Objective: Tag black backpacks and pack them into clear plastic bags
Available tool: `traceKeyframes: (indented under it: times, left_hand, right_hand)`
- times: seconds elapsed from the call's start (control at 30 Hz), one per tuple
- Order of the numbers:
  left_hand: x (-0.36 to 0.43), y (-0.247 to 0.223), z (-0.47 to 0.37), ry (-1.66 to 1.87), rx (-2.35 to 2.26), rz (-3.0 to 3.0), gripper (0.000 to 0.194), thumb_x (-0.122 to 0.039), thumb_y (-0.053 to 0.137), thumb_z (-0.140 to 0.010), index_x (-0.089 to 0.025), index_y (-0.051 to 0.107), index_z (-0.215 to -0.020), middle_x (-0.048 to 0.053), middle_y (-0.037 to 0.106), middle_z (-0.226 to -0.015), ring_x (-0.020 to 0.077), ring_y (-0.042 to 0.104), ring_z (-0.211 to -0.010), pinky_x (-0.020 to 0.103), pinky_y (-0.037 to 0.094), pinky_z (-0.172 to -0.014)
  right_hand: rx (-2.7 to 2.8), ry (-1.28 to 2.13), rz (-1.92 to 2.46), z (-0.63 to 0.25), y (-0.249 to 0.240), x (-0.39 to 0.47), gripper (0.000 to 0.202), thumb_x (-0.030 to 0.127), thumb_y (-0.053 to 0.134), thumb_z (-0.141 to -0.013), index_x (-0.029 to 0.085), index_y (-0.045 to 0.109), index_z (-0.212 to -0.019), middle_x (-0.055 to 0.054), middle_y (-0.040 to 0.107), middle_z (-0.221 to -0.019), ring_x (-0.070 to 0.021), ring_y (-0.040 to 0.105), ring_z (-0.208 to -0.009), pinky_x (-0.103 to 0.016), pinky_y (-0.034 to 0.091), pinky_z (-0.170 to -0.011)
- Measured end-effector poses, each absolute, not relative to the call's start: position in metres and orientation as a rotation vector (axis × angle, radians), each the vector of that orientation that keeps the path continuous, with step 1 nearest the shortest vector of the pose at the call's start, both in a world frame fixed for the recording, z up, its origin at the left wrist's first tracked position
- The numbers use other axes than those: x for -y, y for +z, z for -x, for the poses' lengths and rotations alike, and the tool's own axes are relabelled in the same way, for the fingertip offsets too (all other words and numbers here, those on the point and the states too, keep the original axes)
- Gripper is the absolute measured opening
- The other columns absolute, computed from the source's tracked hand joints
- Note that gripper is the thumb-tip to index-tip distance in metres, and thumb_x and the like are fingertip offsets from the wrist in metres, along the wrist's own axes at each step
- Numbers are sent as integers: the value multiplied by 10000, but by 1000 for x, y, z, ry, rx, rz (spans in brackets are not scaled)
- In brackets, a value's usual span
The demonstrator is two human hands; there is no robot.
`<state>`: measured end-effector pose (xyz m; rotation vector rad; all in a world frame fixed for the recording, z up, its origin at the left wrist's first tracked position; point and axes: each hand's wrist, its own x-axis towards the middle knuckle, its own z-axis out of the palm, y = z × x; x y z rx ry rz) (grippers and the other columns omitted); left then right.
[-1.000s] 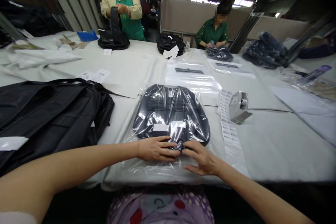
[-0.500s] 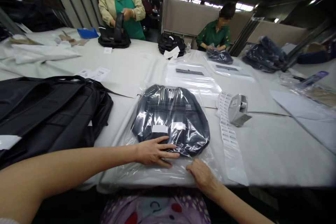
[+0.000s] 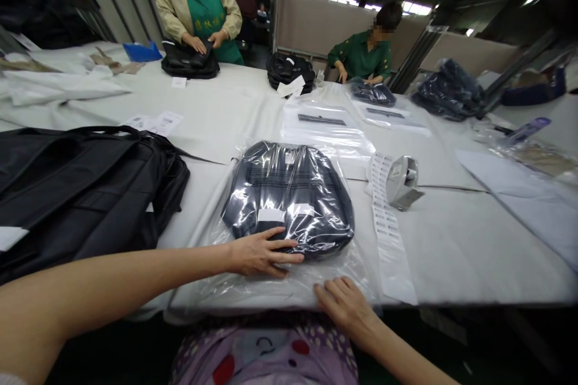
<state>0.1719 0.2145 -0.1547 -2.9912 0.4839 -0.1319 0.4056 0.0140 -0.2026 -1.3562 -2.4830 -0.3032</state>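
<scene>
Hands (image 3: 298, 280) flat on bagged backpack (image 3: 289, 195)

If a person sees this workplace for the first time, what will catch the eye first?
First, the dark bag sealed in a shiny clear plastic sleeve at the middle of the white table, with the left hand flat on its near edge and the right hand on the plastic at the table edge. Next, a big black fabric bag at the left, and a grey label dispenser at the right.

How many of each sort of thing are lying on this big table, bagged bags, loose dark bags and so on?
Dark bags wrapped in clear plastic: 3
Unwrapped black bags: 3
Label dispenser: 1
Blue tray: 1
Total: 8
</scene>
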Motion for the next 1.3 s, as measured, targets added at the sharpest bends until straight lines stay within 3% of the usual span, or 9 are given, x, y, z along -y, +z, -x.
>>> traceKeyframes:
  times: [0.2,0.33,0.43,0.53,0.7,0.87,1.0,1.13,1.3]
  left_hand:
    - [-218,-149,-167,-121,-510,2957,582,-169,614,-753,-372,453,-1274,-26,223,-1498,273,187,-1366,543,152,-1104]
    - [-220,-146,-162,-141,-508,2880,514,-251,562,-806,-361,435,-1292,-32,195,-1506,260,191,-1364,524,123,-1115]
    - [-220,-151,-161,-244,-477,2824,435,-281,525,-838,-363,467,-1262,-43,218,-1498,247,190,-1365,521,82,-1122]
    - [-221,-159,-163,-369,-486,2780,390,-302,521,-858,-382,486,-1238,-52,265,-1480,241,216,-1358,516,136,-1119]
    - [-225,-169,-157,-478,-528,2770,346,-276,493,-903,-350,493,-1241,-43,369,-1430,203,270,-1340,487,133,-1130]
    - [-226,-175,-132,-190,-553,3010,347,-202,366,-960,-278,464,-1284,-34,462,-1366,103,300,-1322,326,100,-1150]
    - [-215,-174,-120,-187,-473,3089,349,-165,316,-965,-231,496,-1256,-10,469,-1358,133,364,-1286,351,102,-1144]
    - [-205,-169,-122,-83,-449,3099,345,-155,308,-957,-180,515,-1231,38,483,-1349,153,513,-1123,287,314,-1040]
    - [-202,-165,-125,46,-278,3300,504,-92,371,-863,-169,361,-1361,76,476,-1346,205,433,-1220,303,337,-1022]
  right_hand:
    - [2343,-320,1331,-405,-220,-8,213,88,376,-896,124,585,-895,-46,540,-655,-172,475,-612,-311,360,-580]
    - [2323,-403,1201,-412,-190,-6,215,148,424,-903,163,579,-754,-13,536,-564,-141,480,-531,-281,383,-548]
    - [2234,-640,1186,-410,-155,-34,219,282,490,-897,134,608,-1007,-114,664,-877,-211,601,-835,-370,443,-785]
    - [2268,-774,1301,-403,-147,-78,532,510,565,-814,212,504,-1251,-158,528,-1276,-322,447,-1196,-549,289,-987]
    - [2291,-701,1362,-402,-193,-117,512,462,572,-828,218,495,-1271,-111,525,-1305,-298,429,-1230,-499,330,-991]
    - [2393,-531,1435,-413,-205,-112,552,395,593,-833,211,435,-1328,-118,395,-1412,-309,339,-1297,-511,312,-1023]
    - [2429,-540,1426,-418,-201,-111,553,394,582,-841,179,433,-1328,-141,377,-1418,-319,309,-1313,-513,311,-1025]
    - [2425,-593,1413,-418,-204,-113,537,382,553,-861,144,431,-1326,-163,383,-1410,-329,313,-1308,-510,315,-1021]
    - [2427,-561,1402,-416,-193,-110,555,397,523,-873,113,408,-1335,-192,389,-1397,-327,291,-1317,-520,309,-1017]
